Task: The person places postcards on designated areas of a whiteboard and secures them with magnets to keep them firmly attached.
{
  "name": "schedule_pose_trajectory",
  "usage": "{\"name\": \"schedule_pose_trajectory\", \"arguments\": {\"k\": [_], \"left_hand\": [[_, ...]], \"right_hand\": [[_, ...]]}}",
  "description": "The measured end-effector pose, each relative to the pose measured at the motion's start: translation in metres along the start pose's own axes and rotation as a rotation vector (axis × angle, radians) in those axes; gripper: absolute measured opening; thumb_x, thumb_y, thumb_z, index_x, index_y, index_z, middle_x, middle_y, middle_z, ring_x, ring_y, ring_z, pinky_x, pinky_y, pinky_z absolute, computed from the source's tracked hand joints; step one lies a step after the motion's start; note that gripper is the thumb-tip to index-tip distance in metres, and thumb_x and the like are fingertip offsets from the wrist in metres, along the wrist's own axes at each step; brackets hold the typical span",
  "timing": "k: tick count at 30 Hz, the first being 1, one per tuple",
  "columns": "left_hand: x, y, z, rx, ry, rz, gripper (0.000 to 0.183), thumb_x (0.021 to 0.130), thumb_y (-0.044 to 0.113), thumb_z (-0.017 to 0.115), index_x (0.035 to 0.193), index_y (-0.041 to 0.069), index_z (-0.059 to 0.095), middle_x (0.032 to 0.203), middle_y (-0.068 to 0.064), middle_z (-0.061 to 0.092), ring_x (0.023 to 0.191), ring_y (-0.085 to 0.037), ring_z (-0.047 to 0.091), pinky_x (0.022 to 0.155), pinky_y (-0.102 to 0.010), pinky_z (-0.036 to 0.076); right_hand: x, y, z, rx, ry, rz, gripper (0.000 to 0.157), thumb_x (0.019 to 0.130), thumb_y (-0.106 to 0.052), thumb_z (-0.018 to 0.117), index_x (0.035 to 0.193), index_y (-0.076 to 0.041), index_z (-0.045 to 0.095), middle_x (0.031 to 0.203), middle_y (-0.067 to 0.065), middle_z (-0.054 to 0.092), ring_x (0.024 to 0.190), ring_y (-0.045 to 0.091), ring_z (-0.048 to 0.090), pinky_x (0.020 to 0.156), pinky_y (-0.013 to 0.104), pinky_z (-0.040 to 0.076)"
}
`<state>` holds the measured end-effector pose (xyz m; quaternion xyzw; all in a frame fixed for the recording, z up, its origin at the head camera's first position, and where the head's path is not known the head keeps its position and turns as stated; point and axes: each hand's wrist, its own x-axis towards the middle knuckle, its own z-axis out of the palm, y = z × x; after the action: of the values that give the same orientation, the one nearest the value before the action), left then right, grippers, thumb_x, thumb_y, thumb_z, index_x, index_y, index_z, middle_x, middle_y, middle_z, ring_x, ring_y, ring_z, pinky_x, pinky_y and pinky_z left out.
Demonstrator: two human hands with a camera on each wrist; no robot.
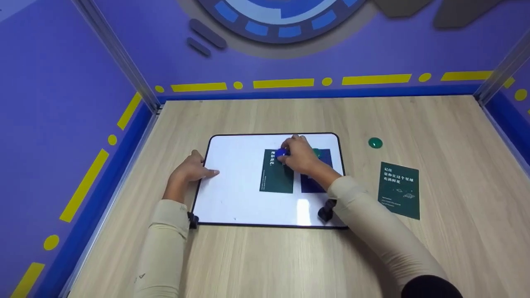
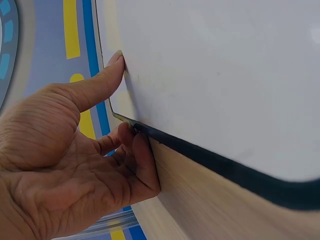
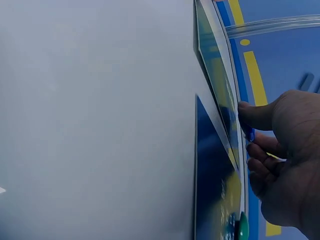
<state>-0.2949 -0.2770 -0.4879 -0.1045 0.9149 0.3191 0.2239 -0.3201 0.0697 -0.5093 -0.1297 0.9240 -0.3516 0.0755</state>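
Note:
A black-rimmed whiteboard (image 1: 232,182) lies in front of me. My left hand (image 1: 188,170) grips its left edge, thumb (image 2: 102,85) over the white face and the other fingers curled at the rim. Between thumb and fingers, my right hand (image 1: 300,155) pinches a round blue magnet (image 1: 281,153) at the top of a dark green card (image 1: 275,178) on the board. To the right of that card is a dark blue card (image 1: 326,159), partly hidden by my right arm. A green magnet (image 3: 243,226) sits at the blue card's top edge.
Another green magnet (image 1: 375,142) lies on the wooden table (image 1: 265,260) right of the board. Below it is a second green card (image 1: 399,190) with white print. Black clips (image 1: 326,211) show at the board's lower corners. Blue-purple walls (image 1: 265,66) enclose the back and sides.

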Motion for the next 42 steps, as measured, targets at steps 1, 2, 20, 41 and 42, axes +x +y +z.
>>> {"name": "schedule_pose_trajectory", "arguments": {"k": [1, 2, 20, 41, 42], "left_hand": [[0.0001, 0.0002, 0.0001, -0.001, -0.001, 0.001, 0.095, 0.098, 0.034, 0.078, 0.162, -0.007, 0.021, 0.164, -0.034, 0.038, 0.152, -0.047, 0.041, 0.128, -0.060, 0.032], [0.0002, 0.0003, 0.0003, 0.001, -0.002, -0.001, 0.095, 0.098, 0.035, 0.078, 0.162, -0.007, 0.022, 0.164, -0.034, 0.039, 0.152, -0.047, 0.042, 0.128, -0.060, 0.032], [0.0018, 0.0030, 0.0015, 0.045, -0.006, -0.013, 0.094, 0.097, 0.035, 0.078, 0.160, -0.007, 0.023, 0.162, -0.034, 0.041, 0.148, -0.044, 0.046, 0.128, -0.058, 0.034], [0.0006, 0.0057, -0.0022, 0.038, -0.016, -0.039, 0.090, 0.099, 0.034, 0.078, 0.160, -0.005, 0.024, 0.160, -0.033, 0.043, 0.146, -0.044, 0.046, 0.128, -0.058, 0.034], [0.0003, 0.0055, -0.0026, 0.041, -0.017, -0.039, 0.090, 0.099, 0.035, 0.077, 0.160, -0.005, 0.024, 0.160, -0.033, 0.044, 0.146, -0.044, 0.046, 0.128, -0.058, 0.034]], "right_hand": [[0.0010, -0.0008, 0.0016, 0.002, 0.002, 0.008, 0.039, 0.101, -0.022, 0.075, 0.133, -0.002, 0.067, 0.132, 0.015, 0.061, 0.127, 0.031, 0.053, 0.112, 0.048, 0.052], [0.0020, -0.0012, 0.0031, 0.000, 0.004, 0.014, 0.039, 0.101, -0.022, 0.075, 0.133, -0.002, 0.067, 0.132, 0.015, 0.061, 0.127, 0.031, 0.053, 0.113, 0.048, 0.052], [0.0045, -0.0054, 0.0068, -0.089, -0.035, 0.051, 0.042, 0.104, -0.021, 0.071, 0.143, -0.009, 0.060, 0.139, 0.017, 0.057, 0.128, 0.032, 0.056, 0.113, 0.050, 0.052], [0.0054, -0.0090, 0.0079, -0.119, -0.050, 0.072, 0.043, 0.106, -0.024, 0.068, 0.145, -0.010, 0.056, 0.140, 0.015, 0.055, 0.127, 0.031, 0.054, 0.115, 0.050, 0.051], [0.0059, -0.0093, 0.0086, -0.117, -0.049, 0.076, 0.043, 0.106, -0.025, 0.068, 0.145, -0.010, 0.056, 0.139, 0.015, 0.055, 0.127, 0.031, 0.054, 0.115, 0.050, 0.052]]}}
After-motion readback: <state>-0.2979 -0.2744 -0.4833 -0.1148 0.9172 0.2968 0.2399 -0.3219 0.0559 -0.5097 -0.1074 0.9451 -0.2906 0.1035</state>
